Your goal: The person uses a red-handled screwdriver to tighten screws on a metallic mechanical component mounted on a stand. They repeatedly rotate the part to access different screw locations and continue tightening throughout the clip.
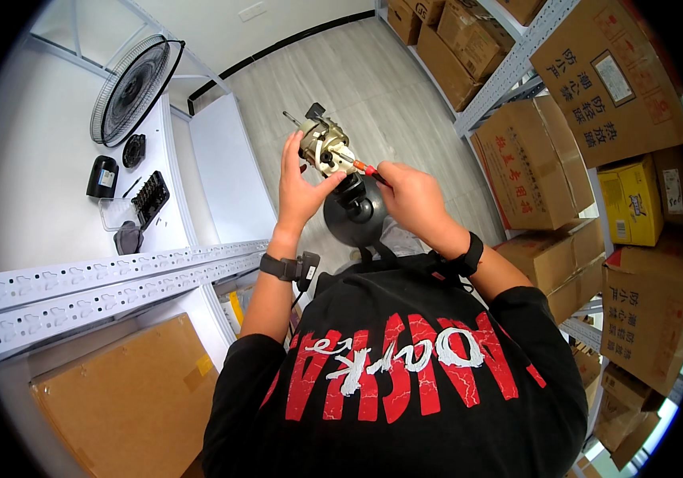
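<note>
A bare fan motor (321,134) with metal housing sits on a black fan stand, whose round base (342,231) stands on the floor. My left hand (300,190) steadies the motor from its left side, thumb and fingers spread around the housing. In my right hand (419,201) is a screwdriver (368,169) with a red and orange section, its tip pointing into the front of the motor. The exact contact point of the tip is too small to make out.
On the left white shelf lie a fan grille (128,92), a black motor cover (102,177), a round black part (134,150), a bit set (150,199) and a clear plastic box (115,215). Cardboard boxes (528,167) fill the right rack. A perforated shelf beam (110,279) runs beside my left arm.
</note>
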Demonstrator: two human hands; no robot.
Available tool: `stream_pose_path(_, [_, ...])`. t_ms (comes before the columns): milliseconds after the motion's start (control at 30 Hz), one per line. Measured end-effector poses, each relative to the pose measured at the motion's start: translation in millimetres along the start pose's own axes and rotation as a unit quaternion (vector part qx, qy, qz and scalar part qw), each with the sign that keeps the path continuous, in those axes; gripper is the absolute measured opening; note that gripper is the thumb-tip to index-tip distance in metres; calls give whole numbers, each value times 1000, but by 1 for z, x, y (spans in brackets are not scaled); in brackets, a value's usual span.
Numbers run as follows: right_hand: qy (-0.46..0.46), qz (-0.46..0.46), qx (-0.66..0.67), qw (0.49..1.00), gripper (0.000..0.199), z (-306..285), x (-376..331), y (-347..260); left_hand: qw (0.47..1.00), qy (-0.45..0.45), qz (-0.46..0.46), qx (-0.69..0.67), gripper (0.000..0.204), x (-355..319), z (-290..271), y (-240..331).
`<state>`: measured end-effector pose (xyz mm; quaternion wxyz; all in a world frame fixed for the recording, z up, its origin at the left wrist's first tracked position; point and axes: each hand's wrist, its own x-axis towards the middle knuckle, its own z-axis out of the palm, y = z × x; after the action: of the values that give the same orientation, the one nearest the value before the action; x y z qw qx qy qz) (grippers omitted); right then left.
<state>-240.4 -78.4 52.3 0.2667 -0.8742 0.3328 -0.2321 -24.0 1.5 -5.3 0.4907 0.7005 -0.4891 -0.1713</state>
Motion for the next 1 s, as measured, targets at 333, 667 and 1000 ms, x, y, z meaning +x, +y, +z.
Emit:
stream_pose_path(333, [-224, 285, 357, 861, 21, 0, 13, 33, 1000, -14, 4, -3, 102, 0, -3, 1])
stream_pose_path(667, [-93, 121, 196, 969, 17, -5, 6, 18, 1000, -6, 8, -12, 102, 1, 0, -2])
stream_pose_path(1000, [-153, 209, 94, 961, 26, -12, 11, 11, 1000, -11, 5, 6, 104, -1, -2, -1])
